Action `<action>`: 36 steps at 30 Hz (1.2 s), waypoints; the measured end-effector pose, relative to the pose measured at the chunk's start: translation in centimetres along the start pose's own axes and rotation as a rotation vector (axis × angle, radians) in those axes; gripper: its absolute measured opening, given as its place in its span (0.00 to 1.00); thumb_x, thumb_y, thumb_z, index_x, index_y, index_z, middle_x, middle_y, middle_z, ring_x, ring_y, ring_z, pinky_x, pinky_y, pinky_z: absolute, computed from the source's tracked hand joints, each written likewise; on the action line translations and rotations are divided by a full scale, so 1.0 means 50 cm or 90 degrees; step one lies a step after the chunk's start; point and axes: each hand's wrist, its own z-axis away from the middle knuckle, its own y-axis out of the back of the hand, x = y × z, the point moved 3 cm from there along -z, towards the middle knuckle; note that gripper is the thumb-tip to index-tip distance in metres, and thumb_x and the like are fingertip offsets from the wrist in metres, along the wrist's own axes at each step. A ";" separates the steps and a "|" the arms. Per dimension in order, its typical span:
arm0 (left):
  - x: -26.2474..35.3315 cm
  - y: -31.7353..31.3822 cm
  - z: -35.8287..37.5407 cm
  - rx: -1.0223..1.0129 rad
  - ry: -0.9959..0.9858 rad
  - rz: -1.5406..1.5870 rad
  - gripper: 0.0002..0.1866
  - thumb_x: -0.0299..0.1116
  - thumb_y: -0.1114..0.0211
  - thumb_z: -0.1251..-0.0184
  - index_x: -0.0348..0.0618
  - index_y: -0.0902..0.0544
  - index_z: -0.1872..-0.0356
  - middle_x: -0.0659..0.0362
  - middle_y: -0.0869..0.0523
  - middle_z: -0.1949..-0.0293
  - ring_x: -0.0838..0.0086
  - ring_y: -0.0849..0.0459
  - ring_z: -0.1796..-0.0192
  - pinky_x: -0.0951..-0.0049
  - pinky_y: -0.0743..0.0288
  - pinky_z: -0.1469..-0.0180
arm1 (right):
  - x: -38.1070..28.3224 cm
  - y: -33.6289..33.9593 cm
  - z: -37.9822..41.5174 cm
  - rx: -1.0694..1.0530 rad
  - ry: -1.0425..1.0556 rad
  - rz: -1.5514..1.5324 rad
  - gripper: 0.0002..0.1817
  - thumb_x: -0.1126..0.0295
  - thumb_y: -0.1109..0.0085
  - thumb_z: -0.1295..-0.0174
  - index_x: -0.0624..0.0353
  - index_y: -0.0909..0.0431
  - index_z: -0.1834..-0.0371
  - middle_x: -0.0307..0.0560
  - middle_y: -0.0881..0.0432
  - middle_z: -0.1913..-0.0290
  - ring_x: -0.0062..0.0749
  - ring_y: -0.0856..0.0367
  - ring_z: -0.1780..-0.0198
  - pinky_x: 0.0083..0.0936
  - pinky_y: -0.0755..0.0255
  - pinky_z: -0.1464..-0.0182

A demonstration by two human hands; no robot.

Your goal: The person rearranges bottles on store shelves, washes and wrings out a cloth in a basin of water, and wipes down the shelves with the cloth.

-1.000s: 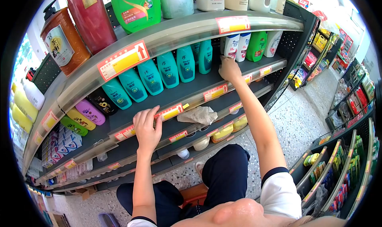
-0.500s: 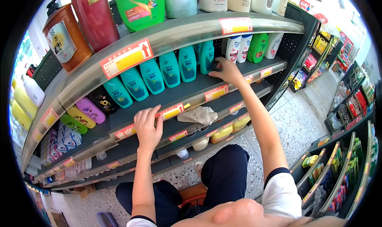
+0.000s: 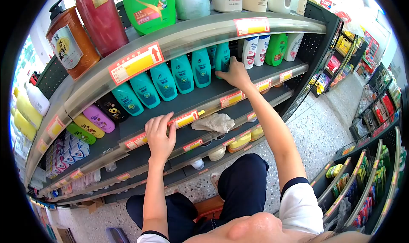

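- Brown pump bottle (image 3: 70, 47), approx 10 o'clock, on top shelf (image 3: 191, 32): pale label w/ "38" inked on; rest hard to read.
- Price tag (image 3: 135, 64), btwn 10 & 11 o'clock: red border, yellow strip, up arrow; small print illegible.
- Big green bottle (image 3: 149, 8), 11 o'clock: "Rejoice" w/ 飘柔 below.
- Left hand (image 3: 160, 134), 8 o'clock: fingers loosely bent, thumb apart, resting on shelf edge (image 3: 211, 108); nothing held.
- Row of teal bottles (image 3: 182, 74), btwn 10 & 12 o'clock: "15" penned nr tops; finer label text too small.
- End teal bottle (image 3: 222, 57), btwn 12 & 1 o'clock, upright on second shelf (image 3: 170, 107): prob. plastic w/ slight give, mod. heavy if full, not fragile; smooth sides may slip. Best hold prob. round the middle, thumb opp. fingers; high pinch cd tip it.
- Right hand (image 3: 237, 74), 1 o'clock: thumb & forefinger part-spread at that bottle, thumb nr base, forefinger by its 3 o'clock side; can't tell if gripping or just touching.
- White bottles (image 3: 249, 53), 1 o'clock, just beyond that hand: red-marked labels, wording unclear.
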 end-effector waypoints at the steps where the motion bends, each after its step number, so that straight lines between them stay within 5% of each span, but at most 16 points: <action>1: 0.000 0.000 0.000 0.000 0.001 0.000 0.16 0.26 0.31 0.45 0.43 0.17 0.53 0.57 0.17 0.60 0.62 0.21 0.55 0.62 0.32 0.48 | 0.003 -0.001 -0.002 0.008 -0.008 0.000 0.36 0.54 0.23 0.54 0.71 0.32 0.55 0.71 0.18 0.59 0.63 0.17 0.55 0.46 0.21 0.53; 17: -0.001 0.002 0.000 -0.006 -0.004 0.000 0.16 0.27 0.31 0.44 0.42 0.17 0.53 0.56 0.16 0.59 0.62 0.20 0.54 0.62 0.32 0.48 | 0.017 0.008 0.010 0.141 -0.084 -0.004 0.27 0.63 0.24 0.52 0.72 0.28 0.59 0.69 0.17 0.61 0.62 0.16 0.56 0.45 0.20 0.55; 36: 0.001 -0.001 0.001 0.003 -0.001 -0.002 0.16 0.25 0.32 0.43 0.42 0.18 0.52 0.57 0.17 0.59 0.62 0.21 0.54 0.61 0.32 0.47 | 0.015 0.008 0.019 0.166 -0.143 0.015 0.24 0.60 0.27 0.50 0.71 0.22 0.60 0.65 0.17 0.57 0.59 0.17 0.54 0.44 0.20 0.53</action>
